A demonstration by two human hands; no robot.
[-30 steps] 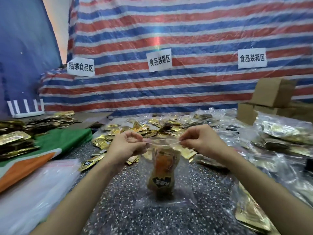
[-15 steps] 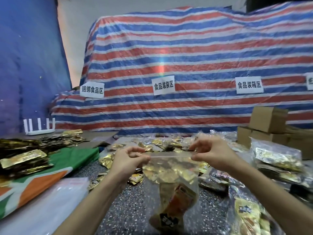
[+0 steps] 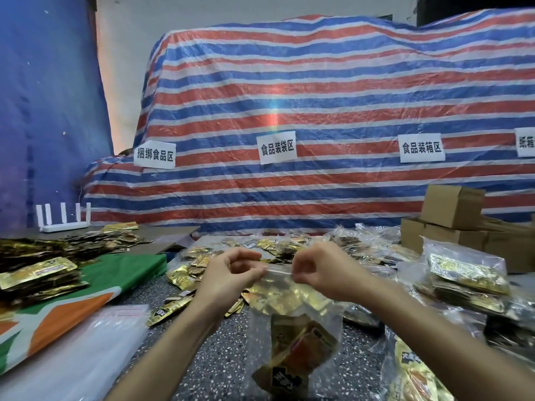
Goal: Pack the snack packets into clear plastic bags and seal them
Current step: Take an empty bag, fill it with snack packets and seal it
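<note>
You're sealing a filled bag along its top strip.
Your left hand [image 3: 228, 273] and right hand [image 3: 321, 272] each pinch the top edge of the clear plastic bag [image 3: 292, 319]. It hangs between and below them, above the table [image 3: 214, 360], with snack packets [image 3: 298, 351] sunk to its bottom. Next, I'd judge, run your pinch along the strip until it closes fully.
</note>
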